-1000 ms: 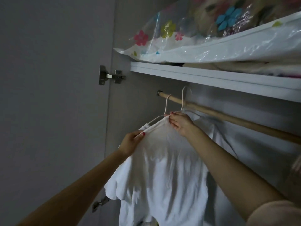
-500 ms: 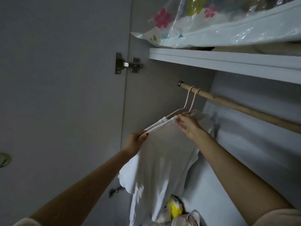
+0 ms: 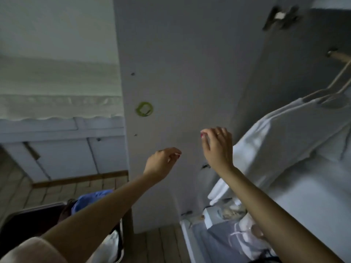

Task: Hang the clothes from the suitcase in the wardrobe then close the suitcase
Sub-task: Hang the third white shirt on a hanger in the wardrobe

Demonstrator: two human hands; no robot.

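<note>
Both hands, left [image 3: 163,161] and right [image 3: 218,147], are held empty with fingers loosely spread before the wardrobe door [image 3: 190,73]; the white shirt [image 3: 284,139] is hung on the rod [image 3: 340,56], the suitcase [image 3: 28,223] lies open below

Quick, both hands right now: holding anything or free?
Left hand: empty, fingers loosely curled, in the air before the wardrobe door.
Right hand: empty, fingers loosely open, clear of the hung white shirt.

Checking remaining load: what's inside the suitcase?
In the open suitcase, a blue garment and something white show. The left forearm covers the rest. Both hands are empty.
</note>
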